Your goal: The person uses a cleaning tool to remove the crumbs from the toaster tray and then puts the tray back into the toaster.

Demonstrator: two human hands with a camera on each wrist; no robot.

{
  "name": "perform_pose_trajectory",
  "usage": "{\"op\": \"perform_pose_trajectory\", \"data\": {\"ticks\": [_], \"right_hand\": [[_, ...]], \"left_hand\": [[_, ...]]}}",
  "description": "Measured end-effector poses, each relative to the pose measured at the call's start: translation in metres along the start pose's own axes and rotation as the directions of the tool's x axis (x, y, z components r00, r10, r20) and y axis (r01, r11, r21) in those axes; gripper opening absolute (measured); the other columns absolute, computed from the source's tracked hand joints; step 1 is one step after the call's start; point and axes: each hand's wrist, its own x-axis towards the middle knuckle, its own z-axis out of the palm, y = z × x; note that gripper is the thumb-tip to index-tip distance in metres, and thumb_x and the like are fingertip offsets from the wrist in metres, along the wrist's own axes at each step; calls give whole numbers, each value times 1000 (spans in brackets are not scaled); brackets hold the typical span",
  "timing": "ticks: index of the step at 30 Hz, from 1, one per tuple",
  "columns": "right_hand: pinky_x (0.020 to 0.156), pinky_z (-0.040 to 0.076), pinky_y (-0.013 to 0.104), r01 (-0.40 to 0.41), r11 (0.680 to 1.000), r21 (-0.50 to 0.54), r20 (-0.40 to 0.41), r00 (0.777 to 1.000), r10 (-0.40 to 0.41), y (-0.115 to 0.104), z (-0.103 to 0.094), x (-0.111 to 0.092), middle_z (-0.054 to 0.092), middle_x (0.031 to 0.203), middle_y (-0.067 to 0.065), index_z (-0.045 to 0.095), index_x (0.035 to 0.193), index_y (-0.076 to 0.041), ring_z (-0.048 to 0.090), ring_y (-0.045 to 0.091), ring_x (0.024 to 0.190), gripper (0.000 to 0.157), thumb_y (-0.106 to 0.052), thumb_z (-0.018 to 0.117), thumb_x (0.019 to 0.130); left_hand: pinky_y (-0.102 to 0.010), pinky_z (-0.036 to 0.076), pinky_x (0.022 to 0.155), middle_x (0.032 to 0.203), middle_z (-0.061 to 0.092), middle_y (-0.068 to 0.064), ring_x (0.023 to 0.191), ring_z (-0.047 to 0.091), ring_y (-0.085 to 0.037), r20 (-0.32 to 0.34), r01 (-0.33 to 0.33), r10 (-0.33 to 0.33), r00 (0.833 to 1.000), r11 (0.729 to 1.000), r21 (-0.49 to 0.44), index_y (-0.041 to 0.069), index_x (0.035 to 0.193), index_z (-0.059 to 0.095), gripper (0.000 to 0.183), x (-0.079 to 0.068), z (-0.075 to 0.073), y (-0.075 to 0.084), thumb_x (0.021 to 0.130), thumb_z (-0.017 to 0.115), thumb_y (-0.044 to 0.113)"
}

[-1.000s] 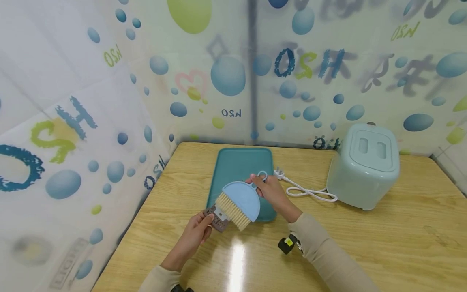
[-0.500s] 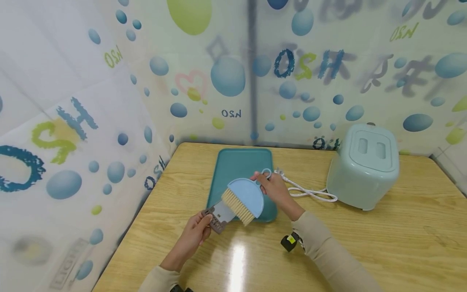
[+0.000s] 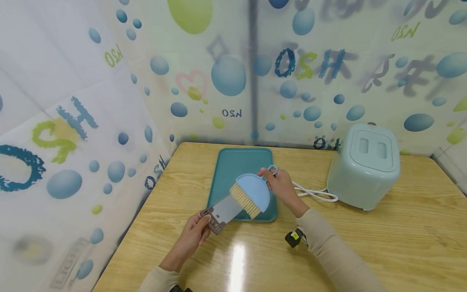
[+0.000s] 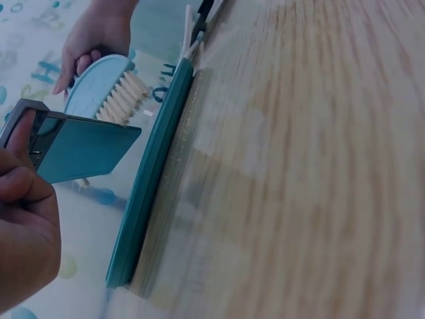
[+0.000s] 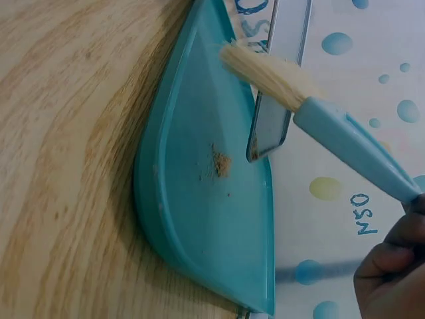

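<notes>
My left hand (image 3: 193,233) pinches the grey-brown end of a flat metal crumb tray (image 3: 227,207), thumb on top. The crumb tray is held tilted above the teal tray (image 3: 242,162). With my right hand (image 3: 282,188) I hold a small light-blue brush (image 3: 254,190) near its ringed handle. Its pale bristles (image 3: 243,201) overlap the far end of the crumb tray in the head view. In the right wrist view, a small heap of brown crumbs (image 5: 222,164) lies on the teal tray, below the crumb tray's edge.
A mint-green toaster (image 3: 365,170) stands on the wooden table (image 3: 412,227) at the right. Its white cord (image 3: 315,194) is looped beside it, partly behind my right hand. Behind the table hangs a patterned curtain (image 3: 310,97).
The brush has moved right and a little away from me along the crumb tray, uncovering more of its metal surface. My left hand has stayed nearly in place.
</notes>
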Motion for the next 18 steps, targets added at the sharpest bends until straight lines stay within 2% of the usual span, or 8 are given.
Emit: {"op": "perform_pose_trajectory", "data": {"ticks": [6, 12, 18], "right_hand": [[47, 32, 25, 12, 999, -38, -39, 999, -13, 5, -2, 3, 42, 48, -3, 72, 97, -1, 38, 11, 47, 39, -32, 50, 101], [47, 32, 24, 18, 999, -47, -58, 998, -21, 10, -1, 5, 43, 48, -4, 73, 96, 0, 39, 9, 46, 37, -28, 50, 101], [47, 32, 24, 21, 999, -44, -68, 997, -24, 12, -2, 5, 42, 47, -4, 73, 95, 1, 39, 8, 45, 40, -32, 50, 100]], "left_hand": [[-35, 14, 40, 51, 42, 13, 39, 34, 3, -16, 4, -4, 1000, 1000, -1, -5, 109, 50, 26, -1, 0, 0, 105, 36, 16], [-37, 15, 40, 53, 44, 13, 40, 36, 3, -11, -7, 7, 1000, 1000, 3, -8, 110, 49, 27, -2, -2, -1, 105, 35, 15], [-39, 15, 43, 56, 49, 12, 42, 39, 2, 2, -8, 8, 1000, 1000, -22, 0, 108, 51, 22, -4, -3, -1, 105, 36, 16]]}}
